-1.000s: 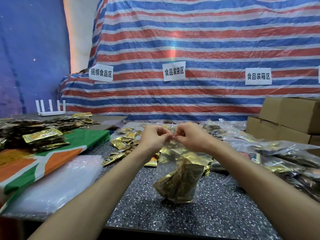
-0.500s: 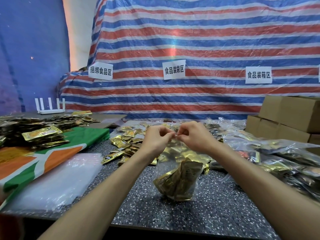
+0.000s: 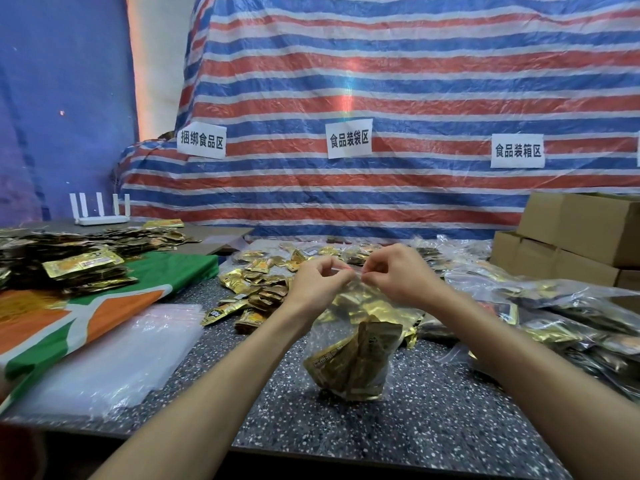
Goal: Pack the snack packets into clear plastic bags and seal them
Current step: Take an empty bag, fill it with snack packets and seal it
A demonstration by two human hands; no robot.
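Hardly legible: packets [image 3: 353, 362] (inside clear bag [image 3: 329, 327]).

One wide-angle camera on the person's head looks forward and slightly down across the speckled table [image 3: 433, 427] toward the striped tarp [image 3: 415, 81] at the far side. It sits close, with the left hand [image 3: 320, 282] and right hand [image 3: 394, 275] meeting near centre.

You've got a red, white and blue striped tarp [image 3: 415, 81] filling the top of frame, three white paper signs [image 3: 349, 138] on it; blue wall [image 3: 62, 98] upper left, speckled dark tabletop [image 3: 433, 420] bottom centre, cardboard boxes [image 3: 588, 230] stacked at right edge
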